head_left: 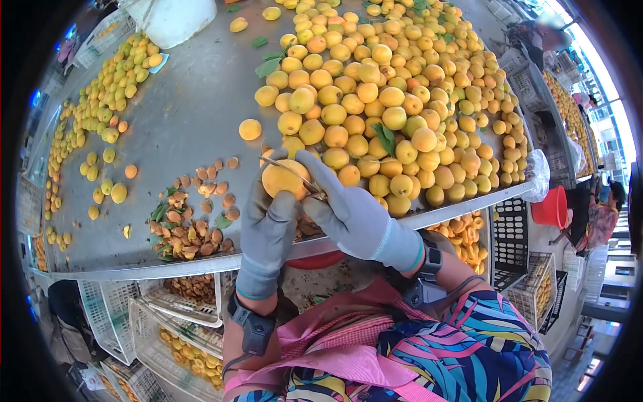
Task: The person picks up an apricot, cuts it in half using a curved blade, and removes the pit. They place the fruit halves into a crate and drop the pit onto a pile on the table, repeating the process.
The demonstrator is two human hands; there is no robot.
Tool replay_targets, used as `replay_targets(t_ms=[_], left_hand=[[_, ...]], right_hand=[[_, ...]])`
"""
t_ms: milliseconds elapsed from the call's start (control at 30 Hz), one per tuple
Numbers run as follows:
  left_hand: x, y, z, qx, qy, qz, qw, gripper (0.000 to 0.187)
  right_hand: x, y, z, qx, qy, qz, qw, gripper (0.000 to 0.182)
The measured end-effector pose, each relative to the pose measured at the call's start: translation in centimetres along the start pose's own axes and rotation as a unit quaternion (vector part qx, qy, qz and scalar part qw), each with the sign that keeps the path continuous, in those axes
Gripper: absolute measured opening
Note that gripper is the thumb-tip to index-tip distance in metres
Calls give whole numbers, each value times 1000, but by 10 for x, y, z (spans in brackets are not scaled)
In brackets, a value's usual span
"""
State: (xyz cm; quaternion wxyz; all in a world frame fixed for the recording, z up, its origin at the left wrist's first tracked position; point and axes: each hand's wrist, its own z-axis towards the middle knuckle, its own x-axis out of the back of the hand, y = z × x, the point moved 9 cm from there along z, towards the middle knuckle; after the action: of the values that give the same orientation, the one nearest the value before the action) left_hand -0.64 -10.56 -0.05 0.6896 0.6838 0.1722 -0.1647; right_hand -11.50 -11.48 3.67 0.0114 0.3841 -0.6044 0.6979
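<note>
My left hand (268, 214), in a grey glove, is closed around an orange-yellow apricot (281, 181) just above the table's near edge. Fingers and thumb hold the fruit from the left and below. My right hand (348, 211), gloved too, grips a small knife (295, 171) with a narrow blade. That blade lies slantwise across the apricot's upper side, and its handle end sits mostly hidden in my right fingers. A large heap of apricots (375, 100) spreads just beyond both hands. Left of my left hand lies a pile of brown apricot pits (191, 228) mixed with green leaves.
The metal table (201, 100) has a raised near edge. Greener apricots (110, 100) lie on its far left, near a white bucket (174, 20). Crates of halved apricots (191, 355) stand below. At right are a black crate (510, 238), a red bucket (550, 206) and a person (603, 218).
</note>
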Motion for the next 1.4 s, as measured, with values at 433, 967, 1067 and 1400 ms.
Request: replay_targets(t_ms=[433, 967, 1067, 1400], left_hand=[[7, 14, -3, 23, -46, 125, 991, 52], [10, 11, -5, 25, -48, 127, 990, 58], [17, -2, -5, -5, 1, 10, 1000, 57], [12, 16, -4, -7, -12, 161, 987, 60]], right_hand=[[-6, -3, 3, -13, -77, -32, 996, 64], [-11, 1, 7, 56, -47, -40, 997, 65], [-3, -7, 4, 116, 39, -13, 992, 65], [-9, 2, 6, 39, -33, -68, 996, 63]])
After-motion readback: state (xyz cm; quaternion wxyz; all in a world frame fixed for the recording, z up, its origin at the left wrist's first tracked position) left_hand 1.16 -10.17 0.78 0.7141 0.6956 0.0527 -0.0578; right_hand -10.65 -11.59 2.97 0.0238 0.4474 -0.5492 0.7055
